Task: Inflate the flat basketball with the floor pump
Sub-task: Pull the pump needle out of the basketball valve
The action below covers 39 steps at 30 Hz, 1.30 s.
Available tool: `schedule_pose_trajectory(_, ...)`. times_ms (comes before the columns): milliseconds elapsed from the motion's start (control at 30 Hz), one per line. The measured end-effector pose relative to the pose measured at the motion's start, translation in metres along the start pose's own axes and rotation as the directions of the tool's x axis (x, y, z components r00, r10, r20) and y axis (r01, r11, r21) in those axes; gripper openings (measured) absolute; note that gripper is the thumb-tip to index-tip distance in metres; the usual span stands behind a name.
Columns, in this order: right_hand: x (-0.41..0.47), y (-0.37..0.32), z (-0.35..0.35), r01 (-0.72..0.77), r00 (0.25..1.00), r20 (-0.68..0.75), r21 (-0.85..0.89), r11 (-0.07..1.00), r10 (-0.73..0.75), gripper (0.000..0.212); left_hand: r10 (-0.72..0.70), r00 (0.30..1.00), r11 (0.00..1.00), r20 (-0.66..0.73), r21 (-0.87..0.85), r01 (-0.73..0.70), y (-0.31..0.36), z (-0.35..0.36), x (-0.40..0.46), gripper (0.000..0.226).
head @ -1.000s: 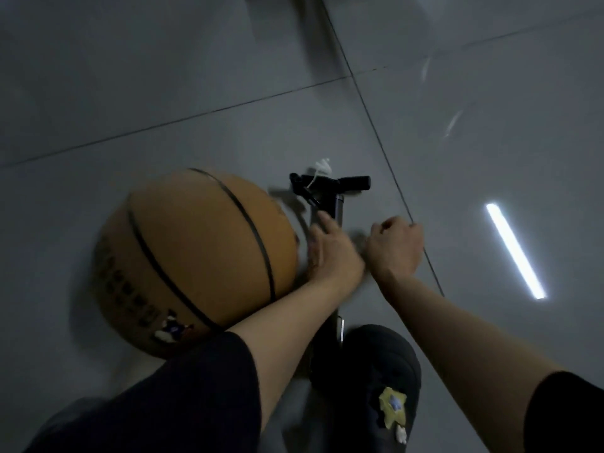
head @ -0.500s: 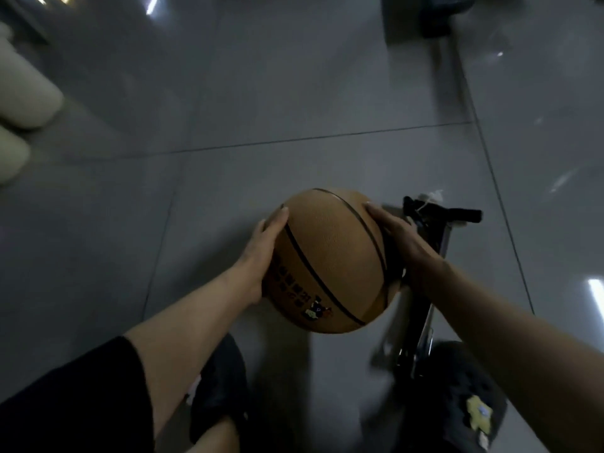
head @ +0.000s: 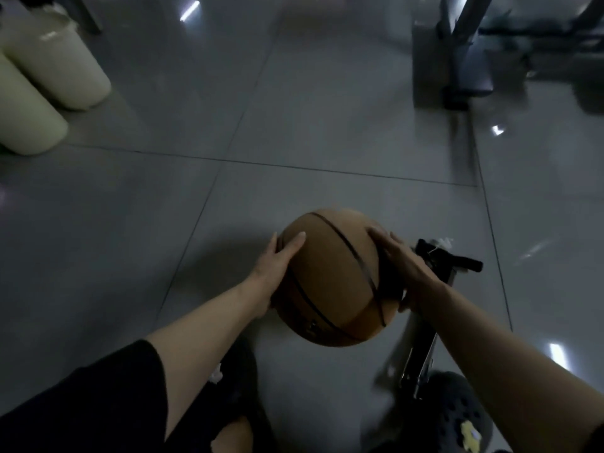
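Note:
The brown basketball (head: 330,282) with black seams is held off the grey tiled floor, at the centre of the head view. My left hand (head: 274,266) presses against its left side, thumb lying on top. My right hand (head: 402,259) lies flat against its right side with fingers straight. The black floor pump (head: 425,348) stands just right of the ball, its T-handle (head: 457,261) behind my right wrist. A bit of white cord sits by the handle. The hose and the ball's valve are hidden.
A black clog with a yellow charm (head: 457,420) is at the pump's base; the other shoe (head: 242,371) is below the ball. Pale cylinders (head: 49,70) lie at the far left. A grey stand (head: 451,60) rises at the far right.
Both hands left the pump handle and took the ball from its sides, lifting it off the floor. The view tilted up, showing more of the room.

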State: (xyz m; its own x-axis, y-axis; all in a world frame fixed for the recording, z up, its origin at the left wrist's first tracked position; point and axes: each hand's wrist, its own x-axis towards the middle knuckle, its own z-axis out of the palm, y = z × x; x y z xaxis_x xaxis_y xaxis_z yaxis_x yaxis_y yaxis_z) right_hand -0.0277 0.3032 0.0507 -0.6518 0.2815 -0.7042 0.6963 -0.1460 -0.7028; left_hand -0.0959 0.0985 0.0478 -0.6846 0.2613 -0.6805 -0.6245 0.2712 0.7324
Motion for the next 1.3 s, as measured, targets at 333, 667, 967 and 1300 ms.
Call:
schedule_pose_trajectory(333, 0.000, 0.008, 0.024, -0.040, 0.999, 0.003, -0.153, 0.987, 0.041, 0.094, -0.003, 1.000, 0.969, -0.017, 0.247, 0.008, -0.029, -0.012, 0.016, 0.134)
schedule_pose_trajectory(667, 0.000, 0.012, 0.060, -0.030, 0.996, -0.093, -0.233, 0.972, 0.009, 0.115, 0.238, 0.970, 0.856, -0.055, 0.484, -0.182, -0.037, -0.029, 0.007, 0.055)
schedule_pose_trajectory(967, -0.014, 0.002, 0.051, -0.095, 0.993, -0.090, -0.196, 0.976, 0.079, 0.116, 0.280, 0.957, 0.775, -0.073, 0.605, -0.181, -0.004, -0.010, -0.003, 0.053)
schedule_pose_trajectory(1300, 0.006, -0.013, 0.025, 0.059, 0.997, 0.076, -0.495, 0.867, -0.025, 0.103, 0.218, 0.973, 0.581, 0.078, 0.791, -0.193, 0.023, 0.002, 0.014, 0.086)
